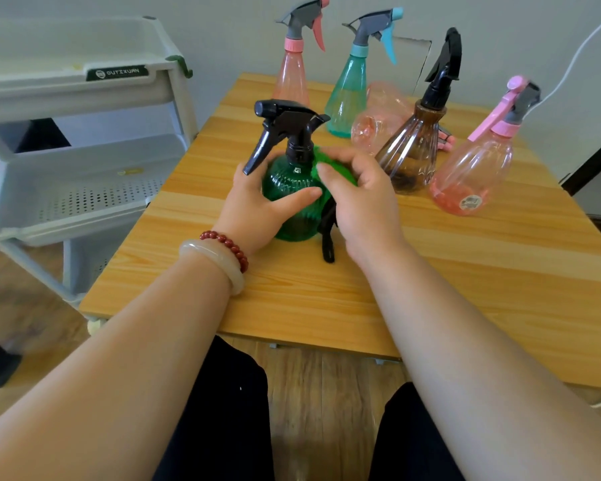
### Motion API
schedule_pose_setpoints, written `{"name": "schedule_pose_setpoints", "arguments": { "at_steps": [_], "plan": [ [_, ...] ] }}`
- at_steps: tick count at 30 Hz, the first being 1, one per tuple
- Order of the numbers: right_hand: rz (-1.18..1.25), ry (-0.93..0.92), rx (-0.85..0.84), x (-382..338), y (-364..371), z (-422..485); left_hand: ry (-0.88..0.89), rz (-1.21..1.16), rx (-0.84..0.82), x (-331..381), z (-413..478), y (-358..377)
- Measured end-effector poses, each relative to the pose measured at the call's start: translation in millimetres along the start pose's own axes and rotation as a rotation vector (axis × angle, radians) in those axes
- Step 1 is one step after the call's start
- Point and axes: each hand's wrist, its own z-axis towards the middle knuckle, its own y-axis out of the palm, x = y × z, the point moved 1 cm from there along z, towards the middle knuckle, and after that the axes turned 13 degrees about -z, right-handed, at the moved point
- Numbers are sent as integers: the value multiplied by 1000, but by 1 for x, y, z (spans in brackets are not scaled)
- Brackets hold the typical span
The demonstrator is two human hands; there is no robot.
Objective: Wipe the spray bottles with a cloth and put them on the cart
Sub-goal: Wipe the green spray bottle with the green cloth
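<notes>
Your left hand [257,206] grips the green spray bottle [294,192], thumb across its front. The bottle stands upright on the table [465,272], centre-left. Your right hand [358,199] curls over the green cloth [321,156], pressing it on the bottle's right shoulder. Behind stand the tall pink bottle [292,81], teal bottle [347,95], brown bottle [410,151] and round pink bottle [472,171]. The cart [66,95] sits just left of the table.

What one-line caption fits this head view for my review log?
Left hand holds the green spray bottle upright on the wooden table while the right hand presses a green cloth to its shoulder.
</notes>
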Motion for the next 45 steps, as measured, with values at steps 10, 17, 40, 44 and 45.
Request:
{"name": "schedule_pose_setpoints", "arguments": {
  "at_steps": [10, 17, 40, 44, 45],
  "plan": [
    [-21, 154, -44, -1, 8, 9, 18, -83, -24, -5, 0, 4],
    [-84, 61, -6, 0, 7, -3, 32, -45, -17, -4, 0, 2],
    [11, 408, -45, -4, 11, -2, 81, 103, 60, -4, -1, 7],
    [40, 262, -39, -6, 13, -4, 107, 36, 82, -7, -1, 5],
    [17, 212, -50, -6, 13, -6, 116, 35, 88, -7, -1, 4]
  ]
}}
